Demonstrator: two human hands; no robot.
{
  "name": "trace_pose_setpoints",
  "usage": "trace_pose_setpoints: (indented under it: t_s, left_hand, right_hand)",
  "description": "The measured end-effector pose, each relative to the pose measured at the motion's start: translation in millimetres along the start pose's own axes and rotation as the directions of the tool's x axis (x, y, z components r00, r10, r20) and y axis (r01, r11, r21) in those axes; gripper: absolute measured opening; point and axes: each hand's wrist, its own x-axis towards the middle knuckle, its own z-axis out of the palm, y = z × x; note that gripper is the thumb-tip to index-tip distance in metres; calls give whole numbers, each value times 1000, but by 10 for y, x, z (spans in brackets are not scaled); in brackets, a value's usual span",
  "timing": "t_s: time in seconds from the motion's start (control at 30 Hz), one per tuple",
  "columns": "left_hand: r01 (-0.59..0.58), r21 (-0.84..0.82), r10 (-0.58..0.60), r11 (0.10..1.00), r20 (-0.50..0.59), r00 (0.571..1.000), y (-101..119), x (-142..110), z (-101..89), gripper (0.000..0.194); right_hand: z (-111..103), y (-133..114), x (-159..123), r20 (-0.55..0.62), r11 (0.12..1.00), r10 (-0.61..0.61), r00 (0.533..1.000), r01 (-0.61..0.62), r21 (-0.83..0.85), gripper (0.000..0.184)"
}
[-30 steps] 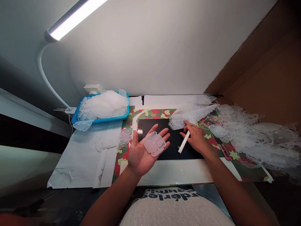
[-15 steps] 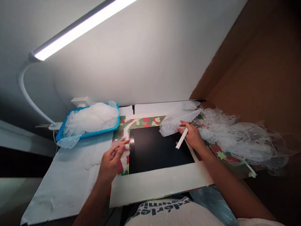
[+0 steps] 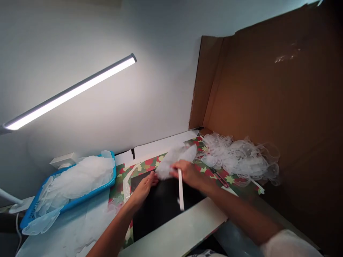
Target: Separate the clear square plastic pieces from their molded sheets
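Observation:
On the black board (image 3: 150,210) lies a blurred bundle of sheer white pieces (image 3: 169,161), like thin fabric. My right hand (image 3: 187,174) is closed around a narrow white stick (image 3: 181,194), which points down toward me. Its fingertips reach the right side of the bundle; whether they also pinch a piece is blurred. My left hand (image 3: 144,187) is at the bundle's lower left edge, fingers stretched toward it and apparently touching it, with no grip on it showing.
A blue basket (image 3: 80,200) heaped with translucent white pieces (image 3: 80,176) stands left. Tangled sheer scraps (image 3: 238,155) lie right, near a cutter-like tool (image 3: 221,177) on patterned paper (image 3: 199,165). A cardboard wall (image 3: 257,92) rises on the right; a lamp (image 3: 72,92) hangs above.
My left hand has moved from the board's left side to the bundle. My right hand still holds the stick, now turned more upright. The view has shifted and turned right.

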Motion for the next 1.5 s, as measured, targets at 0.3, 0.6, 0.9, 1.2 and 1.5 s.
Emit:
trace_pose_setpoints:
  t_s: [0.3,0.6,0.9,1.2,1.5]
  left_hand:
    - [164,-443,-118,881,130,985,34,14,108,33]
    - [48,-169,-29,984,116,993,314,150,-248,37]
    - [-156,568,358,808,-263,896,1556,445,-1238,45]
    - [-49,741,214,670,-129,968,1989,-486,-1256,36]
    - [-89,505,148,859,-79,986,1555,-397,-1089,45]
  right_hand:
    - [-302,574,107,-24,958,283,959,-281,64,38]
    - [-145,797,729,126,963,271,954,-267,-41,26]
    - [-1352,272,1601,-276,988,92,957,-54,143,31]
    - [-1871,-321,910,-342,907,-114,933,239,347,52]
    - [-1473,178,987,-141,904,20,990,43,424,54]
